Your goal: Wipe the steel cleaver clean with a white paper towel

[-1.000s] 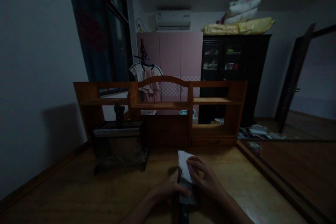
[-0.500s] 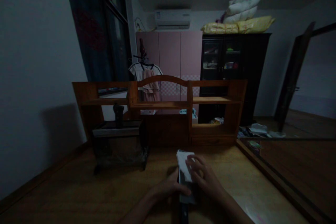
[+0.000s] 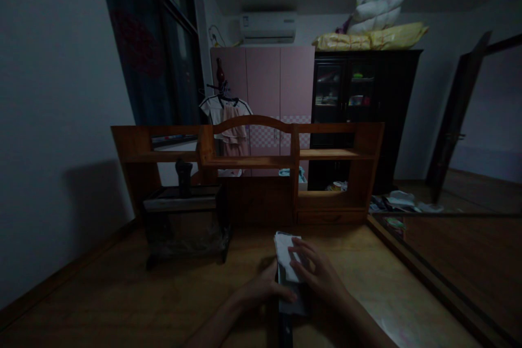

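Low in the middle of the head view, a broad flat blade with a dark handle, which looks like a cleaver (image 3: 290,304), is held over the wooden desk top (image 3: 163,304). My left hand (image 3: 265,288) grips it from the left side, thumb laid across the blade and the other fingers hidden underneath. A white tissue (image 3: 285,255) covers the upper part of the blade. With curved fingers, my right hand (image 3: 320,274) presses this tissue against the blade. The dim light blurs the fine detail of the blade.
On the desk's left stands a dark glass-fronted box (image 3: 183,228) with a black fitting (image 3: 184,174) on top. A wooden shelf unit (image 3: 253,162) runs along the back edge. A raised wooden edge (image 3: 424,277) borders the right side.
My right hand has barely shifted on the tissue, its fingers slightly more spread. The left hand and the cleaver stay in place.
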`<state>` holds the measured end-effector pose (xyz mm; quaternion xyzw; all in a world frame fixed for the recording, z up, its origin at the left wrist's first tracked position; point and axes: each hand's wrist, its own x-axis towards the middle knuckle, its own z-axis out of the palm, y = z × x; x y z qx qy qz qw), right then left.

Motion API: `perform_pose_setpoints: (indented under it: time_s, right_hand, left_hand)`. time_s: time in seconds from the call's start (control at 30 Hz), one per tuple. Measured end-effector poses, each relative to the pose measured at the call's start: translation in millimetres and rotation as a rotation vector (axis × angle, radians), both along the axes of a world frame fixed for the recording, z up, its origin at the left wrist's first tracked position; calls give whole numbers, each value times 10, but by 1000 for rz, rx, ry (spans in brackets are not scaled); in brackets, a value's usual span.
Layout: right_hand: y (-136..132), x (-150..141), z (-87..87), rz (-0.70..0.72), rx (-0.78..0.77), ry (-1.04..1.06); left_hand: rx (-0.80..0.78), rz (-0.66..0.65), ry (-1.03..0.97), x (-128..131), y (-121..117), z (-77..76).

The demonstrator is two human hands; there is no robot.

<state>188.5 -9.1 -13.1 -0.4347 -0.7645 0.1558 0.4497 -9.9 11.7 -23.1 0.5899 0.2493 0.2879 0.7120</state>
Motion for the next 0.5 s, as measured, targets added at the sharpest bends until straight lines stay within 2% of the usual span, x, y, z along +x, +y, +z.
perform_pose_setpoints:
  time_s: [0.37,0.5]
  right_hand:
    - [-15,13,21,68,-87,37]
    - [-6,19,-2,73,-71,29]
  left_hand:
    - [11,-10,-10,7,4,16]
    - [-15,-6,1,6,-9,41]
